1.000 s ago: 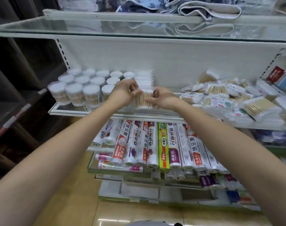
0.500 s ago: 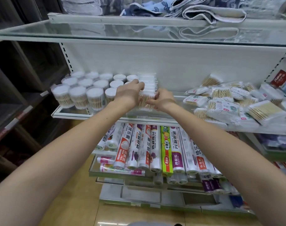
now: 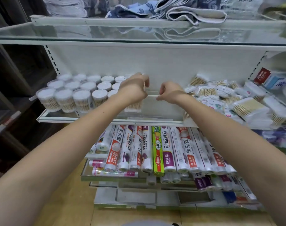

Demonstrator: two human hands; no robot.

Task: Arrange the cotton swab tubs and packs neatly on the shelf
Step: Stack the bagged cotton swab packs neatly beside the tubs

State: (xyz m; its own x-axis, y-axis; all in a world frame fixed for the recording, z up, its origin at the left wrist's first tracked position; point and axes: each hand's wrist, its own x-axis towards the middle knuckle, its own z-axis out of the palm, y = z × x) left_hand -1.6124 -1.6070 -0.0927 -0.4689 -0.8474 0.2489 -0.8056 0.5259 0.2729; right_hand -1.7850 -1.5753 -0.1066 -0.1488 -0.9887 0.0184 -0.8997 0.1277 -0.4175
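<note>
Head view: left hand (image 3: 133, 90) grips upright clear packs of wooden cotton swabs (image 3: 133, 107) on the glass shelf (image 3: 83, 119); right hand (image 3: 170, 92), fingers curled, holds nothing beside them

— What can you tell me about the person's arms?

— Both forearms are bare all the way up from the bottom edge; no sleeve shows on either.

— Anything on the hands?

— The left hand (image 3: 133, 88) and the right hand (image 3: 170, 92) are bare too: no gloves, rings, watch or bracelet visible. The fingernails are too small to make out.
</note>
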